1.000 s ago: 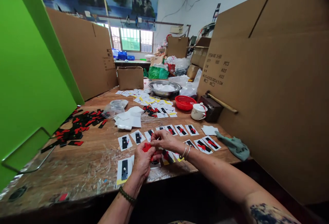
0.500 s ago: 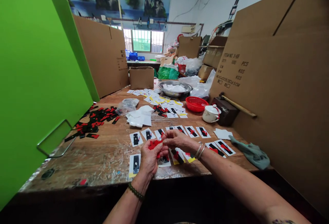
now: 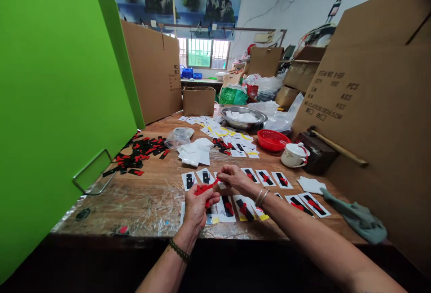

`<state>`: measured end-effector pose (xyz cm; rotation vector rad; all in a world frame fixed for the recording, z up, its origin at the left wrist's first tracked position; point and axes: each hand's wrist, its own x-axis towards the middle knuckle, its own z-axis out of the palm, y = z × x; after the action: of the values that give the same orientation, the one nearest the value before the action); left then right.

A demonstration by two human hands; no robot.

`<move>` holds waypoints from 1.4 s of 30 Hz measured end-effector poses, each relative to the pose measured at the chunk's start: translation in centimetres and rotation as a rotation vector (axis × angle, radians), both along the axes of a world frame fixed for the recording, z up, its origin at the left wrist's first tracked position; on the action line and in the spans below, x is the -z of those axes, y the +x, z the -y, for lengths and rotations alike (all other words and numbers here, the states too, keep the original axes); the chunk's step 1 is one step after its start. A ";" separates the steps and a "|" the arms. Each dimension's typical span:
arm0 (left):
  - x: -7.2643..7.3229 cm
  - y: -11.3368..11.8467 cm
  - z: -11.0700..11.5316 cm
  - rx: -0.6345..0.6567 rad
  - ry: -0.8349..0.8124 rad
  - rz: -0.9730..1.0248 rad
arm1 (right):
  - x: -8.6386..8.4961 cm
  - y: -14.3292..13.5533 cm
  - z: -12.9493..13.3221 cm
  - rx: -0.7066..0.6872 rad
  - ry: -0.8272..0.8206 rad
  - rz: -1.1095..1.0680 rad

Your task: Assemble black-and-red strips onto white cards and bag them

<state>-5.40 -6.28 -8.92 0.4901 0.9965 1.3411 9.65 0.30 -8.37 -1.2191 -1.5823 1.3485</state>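
In the head view, my left hand (image 3: 198, 207) is closed around several small flat red pieces (image 3: 203, 189), which lie across its palm and fingers. My right hand (image 3: 238, 181) pinches the end of a thin red piece (image 3: 216, 181) just above and right of them. Whether that piece is apart from the held bunch I cannot tell. Beneath and around both hands lie rows of white cards bearing black strips, such as one card (image 3: 264, 178) with a red piece across its strip. At the left of the upper row, a card (image 3: 190, 181) carries a black strip with a round spot.
A pile of black and red strips (image 3: 144, 151) lies left, near the green panel (image 3: 63, 82). Behind are blank white cards (image 3: 195, 151), a metal bowl (image 3: 244, 124), a red basket (image 3: 273, 140) and a lidded cup (image 3: 295, 155). A grey-green cloth (image 3: 360, 221) lies right.
My view has turned a little left, so the table appears further right. My right fingertips have moved slightly away from my left hand, and a thin red piece now shows between them.
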 end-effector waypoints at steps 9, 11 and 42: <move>0.0 -2.0 0.1 -0.042 -0.074 0.014 | 1.6 -3.0 -5.1 -0.083 0.236 0.420; -0.1 -2.1 0.1 -0.050 -0.084 0.015 | 2.1 -3.4 -5.4 -0.073 0.271 0.472; 0.5 -6.2 1.3 -0.106 -0.082 0.069 | -0.1 -8.9 -3.8 -0.200 0.248 0.569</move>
<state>-11.57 -7.54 -9.47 0.3311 1.0271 1.3961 0.70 4.12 -8.25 -1.3884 -2.2421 0.9175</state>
